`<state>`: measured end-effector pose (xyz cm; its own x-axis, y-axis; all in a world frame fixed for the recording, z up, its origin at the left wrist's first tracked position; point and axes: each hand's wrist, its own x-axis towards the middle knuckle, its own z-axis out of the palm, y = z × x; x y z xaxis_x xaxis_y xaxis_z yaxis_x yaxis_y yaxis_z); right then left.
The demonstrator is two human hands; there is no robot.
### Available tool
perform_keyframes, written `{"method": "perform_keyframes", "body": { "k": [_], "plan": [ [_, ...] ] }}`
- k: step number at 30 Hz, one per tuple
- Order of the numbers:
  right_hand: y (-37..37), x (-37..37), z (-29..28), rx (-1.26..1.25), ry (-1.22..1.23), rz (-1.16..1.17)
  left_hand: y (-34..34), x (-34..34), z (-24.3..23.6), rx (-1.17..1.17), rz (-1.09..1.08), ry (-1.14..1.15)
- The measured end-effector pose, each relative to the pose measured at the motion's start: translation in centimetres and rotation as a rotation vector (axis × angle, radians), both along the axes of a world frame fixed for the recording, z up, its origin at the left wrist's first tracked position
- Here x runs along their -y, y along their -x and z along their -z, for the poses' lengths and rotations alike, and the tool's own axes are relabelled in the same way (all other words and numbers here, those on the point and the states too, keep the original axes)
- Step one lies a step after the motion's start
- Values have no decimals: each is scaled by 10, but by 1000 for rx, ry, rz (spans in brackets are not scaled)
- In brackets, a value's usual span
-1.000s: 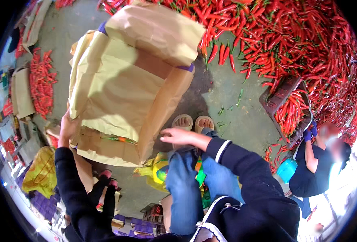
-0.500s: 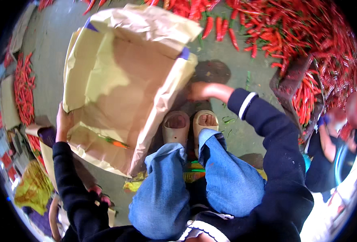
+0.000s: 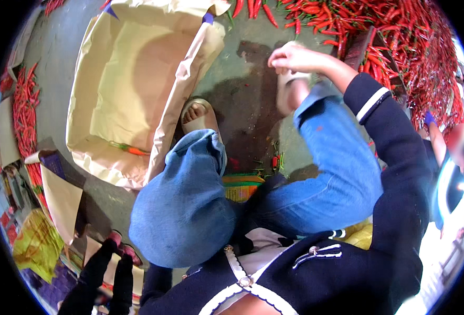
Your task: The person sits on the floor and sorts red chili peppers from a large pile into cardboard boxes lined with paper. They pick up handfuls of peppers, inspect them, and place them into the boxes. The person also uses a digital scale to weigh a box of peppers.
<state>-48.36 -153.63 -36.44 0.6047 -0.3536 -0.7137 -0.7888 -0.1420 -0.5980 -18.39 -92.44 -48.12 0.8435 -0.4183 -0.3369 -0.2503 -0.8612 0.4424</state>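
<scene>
My right hand (image 3: 291,59) is in front of my right foot, toward the chili pile. Its fingers are curled together, with nothing visible in them. Only the left sleeve (image 3: 157,278) shows at the lower edge; my left hand is out of sight. On the floor to the left stands a crate lined with brown paper (image 3: 114,86), purple showing at its corners. One red and green chili (image 3: 130,149) lies at its near end. A big heap of red chilies (image 3: 410,39) spreads across the far right.
A dark crate of chilies (image 3: 362,50) stands by the heap. Another row of chilies (image 3: 25,113) runs along the left. A paper-lined purple crate (image 3: 59,191) and a yellow sack (image 3: 39,244) lie nearer. Other people are at right (image 3: 438,139) and lower left (image 3: 98,273).
My left hand has let go of the paper-lined crate and left the view. My right hand has moved right and farther out. My feet have spread apart, the right one stepping outward.
</scene>
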Motion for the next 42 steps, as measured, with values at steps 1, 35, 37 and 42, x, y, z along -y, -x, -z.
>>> {"method": "perform_keyframes", "body": {
  "k": [1, 35, 37, 42],
  "plan": [
    [-1, 10, 26, 82, 30, -25, 24, 12, -7, -82, 8, -43],
    [-167, 27, 90, 576, 397, 421, 78, 129, -62, -8, -622, 365],
    [-167, 42, 103, 517, 419, 410, 19, 180, -51, 113, -772, 541],
    [-174, 34, 84, 453, 658, 198, -5, 194, -38, 192, -669, 0]
  ]
}}
